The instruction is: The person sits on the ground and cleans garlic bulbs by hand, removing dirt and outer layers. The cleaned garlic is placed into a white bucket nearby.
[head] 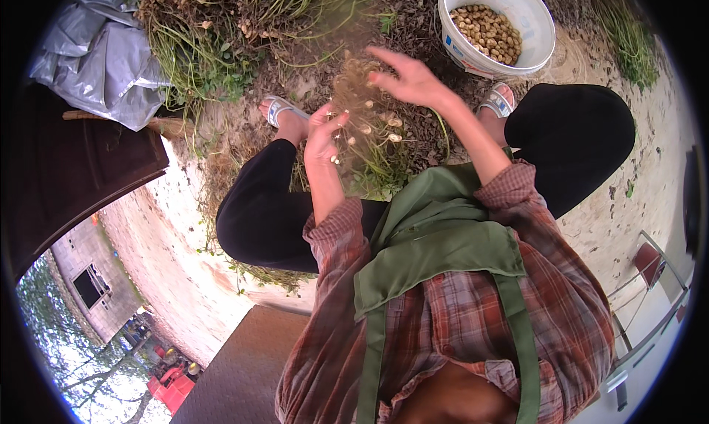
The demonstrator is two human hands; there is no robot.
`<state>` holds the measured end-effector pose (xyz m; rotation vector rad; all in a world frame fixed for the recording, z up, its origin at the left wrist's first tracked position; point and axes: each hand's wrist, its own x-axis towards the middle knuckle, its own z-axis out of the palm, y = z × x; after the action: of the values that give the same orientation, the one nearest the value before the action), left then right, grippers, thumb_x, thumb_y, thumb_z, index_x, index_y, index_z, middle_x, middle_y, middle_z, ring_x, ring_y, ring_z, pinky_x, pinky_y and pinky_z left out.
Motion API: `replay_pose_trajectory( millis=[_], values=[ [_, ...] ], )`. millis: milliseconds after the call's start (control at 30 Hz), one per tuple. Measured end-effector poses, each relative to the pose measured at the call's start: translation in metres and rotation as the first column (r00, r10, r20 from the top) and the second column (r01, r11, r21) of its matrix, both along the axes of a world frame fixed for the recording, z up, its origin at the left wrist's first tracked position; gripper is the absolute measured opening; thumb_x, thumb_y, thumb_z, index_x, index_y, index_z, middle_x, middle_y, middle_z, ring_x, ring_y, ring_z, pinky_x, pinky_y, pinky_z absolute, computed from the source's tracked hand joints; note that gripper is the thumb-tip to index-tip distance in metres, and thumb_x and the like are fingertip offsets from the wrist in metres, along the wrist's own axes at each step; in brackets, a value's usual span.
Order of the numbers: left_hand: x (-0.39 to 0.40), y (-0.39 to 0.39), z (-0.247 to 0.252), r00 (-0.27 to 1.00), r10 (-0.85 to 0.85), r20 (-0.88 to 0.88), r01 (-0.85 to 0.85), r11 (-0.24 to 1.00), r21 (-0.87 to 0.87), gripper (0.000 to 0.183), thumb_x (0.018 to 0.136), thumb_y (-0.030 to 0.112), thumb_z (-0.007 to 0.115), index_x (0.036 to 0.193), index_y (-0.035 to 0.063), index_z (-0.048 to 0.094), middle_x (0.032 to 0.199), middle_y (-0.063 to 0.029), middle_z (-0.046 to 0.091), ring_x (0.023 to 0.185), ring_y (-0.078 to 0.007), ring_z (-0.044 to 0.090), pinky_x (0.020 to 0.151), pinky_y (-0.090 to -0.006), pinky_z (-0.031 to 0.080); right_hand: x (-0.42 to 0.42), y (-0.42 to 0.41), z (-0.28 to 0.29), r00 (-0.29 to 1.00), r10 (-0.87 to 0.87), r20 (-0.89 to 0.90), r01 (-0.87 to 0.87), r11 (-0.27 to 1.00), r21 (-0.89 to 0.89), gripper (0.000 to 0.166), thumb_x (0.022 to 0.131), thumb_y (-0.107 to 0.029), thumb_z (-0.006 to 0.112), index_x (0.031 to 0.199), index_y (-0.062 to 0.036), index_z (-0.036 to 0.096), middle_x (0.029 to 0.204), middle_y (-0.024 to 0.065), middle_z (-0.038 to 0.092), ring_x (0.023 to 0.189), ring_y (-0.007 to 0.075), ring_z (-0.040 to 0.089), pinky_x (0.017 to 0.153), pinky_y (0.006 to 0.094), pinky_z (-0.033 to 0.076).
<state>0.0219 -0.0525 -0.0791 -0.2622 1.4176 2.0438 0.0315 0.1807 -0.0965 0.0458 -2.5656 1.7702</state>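
My left hand (324, 133) is closed around the root end of a peanut plant (365, 111), whose roots and pale pods hang between my hands, blurred. My right hand (407, 78) is beside the roots at the upper right, its fingers spread, with nothing seen held in it. Green peanut stems and leaves (382, 169) lie below, in front of my lap. Beyond my right hand stands a white plastic bucket (537, 36) with many loose peanut pods (487, 34) in its bottom.
A heap of pulled peanut plants (221, 36) lies at the upper left, near a silver-grey plastic sheet (105, 53) and a dark brown panel (83, 153). My sandalled feet are apart on littered ground. More green plants (631, 47) lie at the upper right.
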Motion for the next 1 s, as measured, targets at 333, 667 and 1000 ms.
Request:
replay_pose_trajectory(
  millis=[333,667,1000],
  values=[
    [0.010,0.044,-0.009,0.847,-0.397,-0.352,-0.003,0.659,-0.752,0.039,0.066,0.007,0.076,0.101,-0.0016,0.062,0.091,-0.0060,0.067,0.080,-0.0117,0.060,0.074,-0.0279,0.049,0.010,-0.033,-0.023,0.975,0.027,0.221,-0.015,0.998,-0.058,0.044,0.081,-0.034,0.060,0.119,-0.0106,0.060,0.113,0.0180,0.062,0.103,0.0344,0.060,0.090,0.0408,0.046],
    [0.015,0.042,-0.024,0.860,-0.217,-0.462,-0.097,0.819,-0.565,0.033,0.071,0.006,0.072,0.101,-0.0020,0.062,0.089,-0.0109,0.069,0.079,-0.0150,0.064,0.074,-0.0281,0.049,-0.007,-0.032,-0.067,0.951,-0.245,0.189,0.282,0.936,-0.210,0.024,0.083,-0.028,0.063,0.086,-0.0050,0.071,0.087,0.0147,0.065,0.078,0.0299,0.062,0.072,0.0377,0.047],
    [0.026,0.046,-0.004,0.866,-0.181,-0.466,-0.106,0.844,-0.525,0.030,0.071,-0.007,0.070,0.099,-0.0071,0.061,0.094,-0.0105,0.067,0.084,-0.0139,0.061,0.072,-0.0253,0.049,-0.009,-0.030,-0.087,0.803,-0.274,0.530,0.503,0.788,-0.355,0.026,0.082,-0.020,0.068,0.085,0.0052,0.070,0.078,0.0099,0.066,0.072,0.0127,0.055,0.066,0.0326,0.045]
  ],
)
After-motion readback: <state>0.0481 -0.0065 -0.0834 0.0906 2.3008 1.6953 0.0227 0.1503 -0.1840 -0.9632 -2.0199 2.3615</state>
